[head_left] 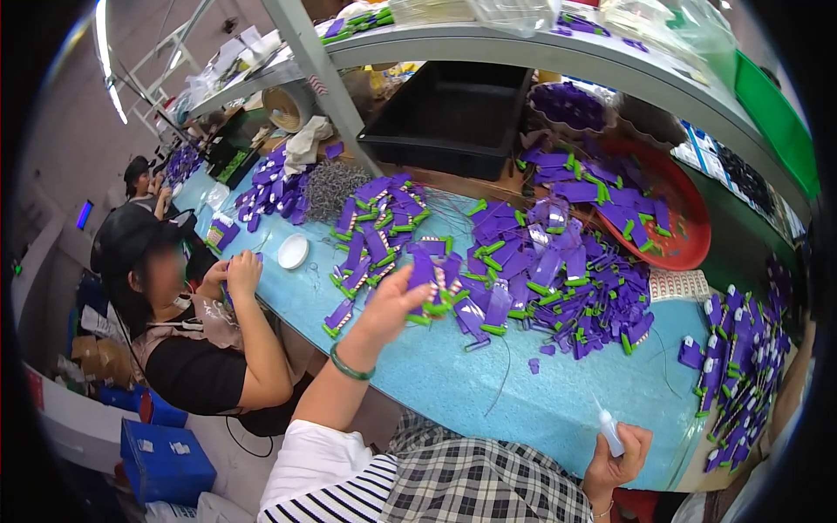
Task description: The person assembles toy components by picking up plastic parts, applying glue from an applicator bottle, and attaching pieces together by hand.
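My left hand [390, 309], with a green bangle on its wrist, is over the middle of the table. Its fingers close on a few flat purple plastic parts with green ends [422, 268], fanned out and somewhat blurred. Just beyond it lies a loose heap of like purple-and-green parts [384, 213]. In my right hand [617, 466], near the front edge, is a small white squeeze bottle [610, 433] with a thin needle tip pointing up and away. A bigger pile of purple-and-green parts [558, 279] spreads between and beyond my hands.
At the back stand a black tray [445, 144] and a red bowl [696, 253] with more parts. A small white dish [293, 251] sits at left, near a co-worker's hands [240, 275]. More purple parts [741, 366] lie at right. A shelf post [318, 83] rises behind.
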Tool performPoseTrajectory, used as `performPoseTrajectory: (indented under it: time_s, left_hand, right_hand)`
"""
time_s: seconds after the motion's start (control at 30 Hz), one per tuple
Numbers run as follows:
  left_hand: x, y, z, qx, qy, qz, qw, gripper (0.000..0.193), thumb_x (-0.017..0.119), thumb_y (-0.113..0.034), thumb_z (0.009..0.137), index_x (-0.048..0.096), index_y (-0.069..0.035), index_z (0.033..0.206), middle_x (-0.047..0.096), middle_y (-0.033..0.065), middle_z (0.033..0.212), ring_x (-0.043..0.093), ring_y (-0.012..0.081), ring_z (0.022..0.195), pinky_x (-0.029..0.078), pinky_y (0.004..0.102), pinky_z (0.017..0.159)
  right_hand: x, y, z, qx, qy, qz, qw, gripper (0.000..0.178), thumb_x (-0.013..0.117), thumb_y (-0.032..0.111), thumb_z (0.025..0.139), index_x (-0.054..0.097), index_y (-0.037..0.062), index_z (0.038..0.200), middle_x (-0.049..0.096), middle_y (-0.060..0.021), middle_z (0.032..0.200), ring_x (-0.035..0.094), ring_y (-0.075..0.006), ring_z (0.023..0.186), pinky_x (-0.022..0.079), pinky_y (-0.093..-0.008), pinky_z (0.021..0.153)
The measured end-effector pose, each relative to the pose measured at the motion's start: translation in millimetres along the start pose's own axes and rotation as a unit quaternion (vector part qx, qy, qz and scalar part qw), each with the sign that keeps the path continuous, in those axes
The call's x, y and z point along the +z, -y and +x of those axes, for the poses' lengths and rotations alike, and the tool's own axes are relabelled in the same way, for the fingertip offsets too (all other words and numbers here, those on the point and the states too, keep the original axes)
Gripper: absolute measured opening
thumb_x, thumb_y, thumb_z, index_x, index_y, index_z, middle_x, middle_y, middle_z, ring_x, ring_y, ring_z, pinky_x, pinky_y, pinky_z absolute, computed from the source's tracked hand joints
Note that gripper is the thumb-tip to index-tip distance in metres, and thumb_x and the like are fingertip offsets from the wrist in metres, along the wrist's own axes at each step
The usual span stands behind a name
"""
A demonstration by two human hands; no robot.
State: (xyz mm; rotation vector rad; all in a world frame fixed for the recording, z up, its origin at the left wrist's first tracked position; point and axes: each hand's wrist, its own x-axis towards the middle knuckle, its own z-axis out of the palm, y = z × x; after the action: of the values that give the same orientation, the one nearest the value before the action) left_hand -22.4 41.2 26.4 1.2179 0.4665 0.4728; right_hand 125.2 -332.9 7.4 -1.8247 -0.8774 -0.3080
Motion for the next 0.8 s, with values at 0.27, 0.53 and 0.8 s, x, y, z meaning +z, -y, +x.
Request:
performPoseTrajectory:
  time_s: [0.27,0.53,0.8]
  left_hand:
    - [9.5,-0.4,-31.7,0.040,0.029,0.163,0.985,0.034,0.056,-0.014,0.095,0.046,0.000,0.125,0.057,-0.0001,0.099,0.052,0.0064,0.083,0.047,0.0239,0.070]
    - [7.8,-5.0,-31.5,0.061,-0.002,0.272,0.960,0.027,0.060,-0.013,0.090,0.047,0.001,0.110,0.057,0.0068,0.082,0.052,0.0113,0.072,0.045,0.0284,0.064]
    - [-20.3,9.6,-8.4,0.088,-0.016,0.280,0.956,0.032,0.064,-0.014,0.088,0.050,0.002,0.112,0.059,0.0076,0.093,0.055,0.0115,0.083,0.047,0.0291,0.073]
  right_hand:
    - [13.3,3.7,7.5,-0.022,0.028,-0.010,0.999,0.038,0.074,-0.005,0.069,0.060,0.0070,0.103,0.053,-0.0104,0.092,0.054,-0.0237,0.074,0.043,-0.0325,0.063]
    - [22.6,8.1,14.7,-0.016,0.054,-0.020,0.998,0.035,0.068,-0.008,0.071,0.060,0.0054,0.103,0.050,-0.0091,0.091,0.052,-0.0211,0.080,0.042,-0.0296,0.065]
    - [29.4,2.5,16.9,-0.008,0.056,-0.026,0.998,0.036,0.067,-0.009,0.069,0.061,0.0053,0.101,0.050,-0.0093,0.091,0.052,-0.0211,0.079,0.042,-0.0293,0.063]
